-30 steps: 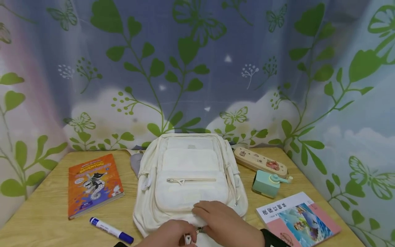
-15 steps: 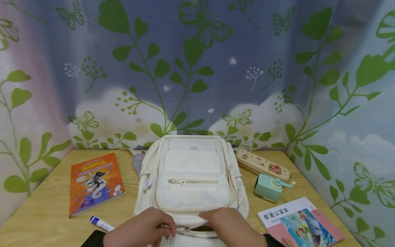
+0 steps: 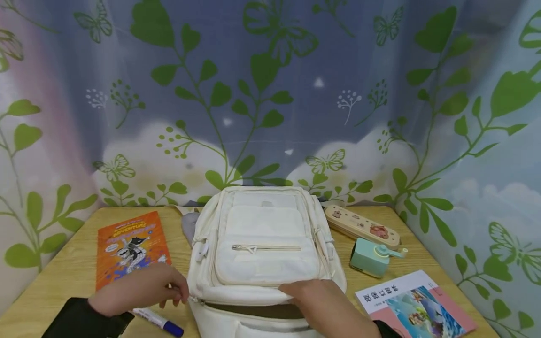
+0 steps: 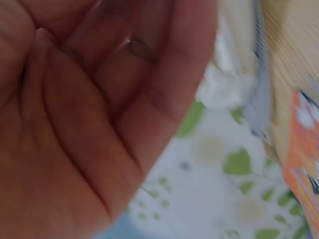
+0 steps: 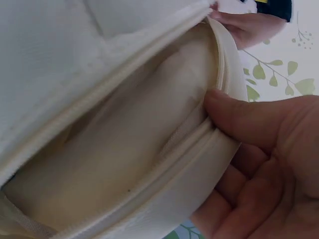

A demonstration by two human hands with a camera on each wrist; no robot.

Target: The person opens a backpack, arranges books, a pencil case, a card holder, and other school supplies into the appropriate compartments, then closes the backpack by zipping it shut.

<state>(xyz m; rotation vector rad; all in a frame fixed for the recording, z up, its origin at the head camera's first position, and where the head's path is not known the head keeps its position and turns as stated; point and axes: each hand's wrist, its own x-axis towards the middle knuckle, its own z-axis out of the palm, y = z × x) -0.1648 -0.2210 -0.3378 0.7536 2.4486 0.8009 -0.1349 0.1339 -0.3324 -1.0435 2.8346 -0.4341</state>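
Note:
A cream backpack [image 3: 262, 267] lies on the table, its main compartment [image 3: 258, 311] unzipped along the near end. My left hand [image 3: 145, 287] is at the left end of that opening, fingers curled at the zipper pull, which they mostly hide. In the left wrist view a small shiny spot shows between the curled fingers [image 4: 149, 64]. My right hand [image 3: 323, 300] grips the upper edge of the opening. Its thumb lies on the inner side and its fingers fold around the outside, as the right wrist view shows. Pale lining [image 5: 124, 129] is visible inside.
An orange book [image 3: 131, 244] and a blue-capped marker [image 3: 156, 321] lie left of the backpack. On the right are a beige pencil case [image 3: 363, 226], a mint pencil sharpener with a crank [image 3: 369, 258] and a pink-and-white book [image 3: 416, 305]. A leaf-print curtain [image 3: 270, 117] hangs behind.
My left hand has moved left along the zipper to the backpack's corner, and the opening has widened. My right hand stays at the edge, which stands more lifted now.

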